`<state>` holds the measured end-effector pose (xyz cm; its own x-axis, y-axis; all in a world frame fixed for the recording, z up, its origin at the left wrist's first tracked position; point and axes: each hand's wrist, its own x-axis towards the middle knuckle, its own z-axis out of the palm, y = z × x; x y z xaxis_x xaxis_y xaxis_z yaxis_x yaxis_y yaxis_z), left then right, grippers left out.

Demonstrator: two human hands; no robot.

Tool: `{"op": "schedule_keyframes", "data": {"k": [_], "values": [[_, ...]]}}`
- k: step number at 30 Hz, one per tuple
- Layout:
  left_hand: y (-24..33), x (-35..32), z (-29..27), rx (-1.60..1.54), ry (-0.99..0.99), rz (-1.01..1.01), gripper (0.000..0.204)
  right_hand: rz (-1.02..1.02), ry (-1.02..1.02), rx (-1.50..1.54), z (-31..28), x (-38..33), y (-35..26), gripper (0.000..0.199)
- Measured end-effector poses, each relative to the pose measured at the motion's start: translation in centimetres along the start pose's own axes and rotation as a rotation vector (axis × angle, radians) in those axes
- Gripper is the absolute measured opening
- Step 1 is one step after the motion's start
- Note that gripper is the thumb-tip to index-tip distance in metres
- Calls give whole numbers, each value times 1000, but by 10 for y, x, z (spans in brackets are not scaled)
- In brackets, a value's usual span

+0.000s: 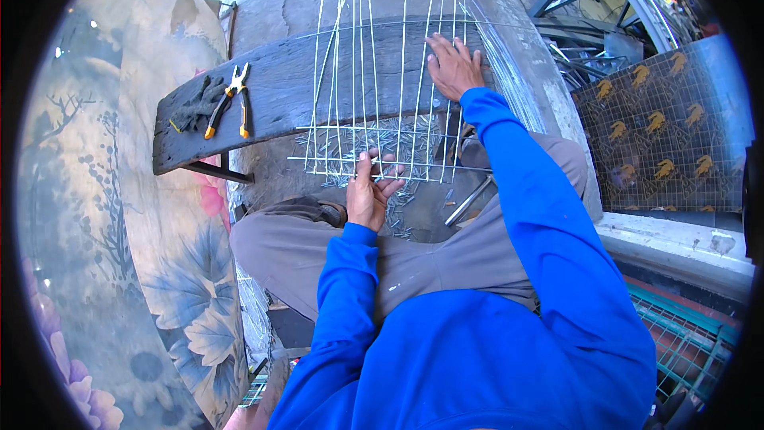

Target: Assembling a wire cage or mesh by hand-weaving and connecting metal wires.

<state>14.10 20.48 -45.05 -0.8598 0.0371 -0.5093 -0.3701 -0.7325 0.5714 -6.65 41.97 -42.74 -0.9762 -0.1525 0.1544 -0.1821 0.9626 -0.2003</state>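
A grid of thin metal wires (404,40) lies across the dark wooden bench (270,72), its near end jutting past the bench edge. Long wires run away from me, and a couple of cross wires join them near my knees. My left hand (369,195) has its fingers curled around the near edge of the grid. Further off to the right, my right hand (455,70) rests with fingers apart over the right-hand wires above the bench; its palm is hidden.
Pliers with yellow-and-black handles (231,103) lie beside a dark glove (197,103) on the bench's left part. Cut wire scraps (402,211) litter the floor below. Loose wires (501,64) bundle at the right, near a patterned panel (660,127). A flowered sheet (119,191) stands left.
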Motion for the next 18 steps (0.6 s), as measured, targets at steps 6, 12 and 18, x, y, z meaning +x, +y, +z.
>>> {"op": "schedule_keyframes", "data": {"k": [6, 12, 18], "values": [[0, 2, -2, 10, 3, -3, 41, 47, -32, 61, 10, 2, 2, 49], [2, 2, -5, 24, 5, -4, 36, -62, 98, 128, 8, 21, -24, 38], [-1, 4, -4, 9, 2, 1, 43, 305, -61, 146, 16, 44, -45, 60]]}}
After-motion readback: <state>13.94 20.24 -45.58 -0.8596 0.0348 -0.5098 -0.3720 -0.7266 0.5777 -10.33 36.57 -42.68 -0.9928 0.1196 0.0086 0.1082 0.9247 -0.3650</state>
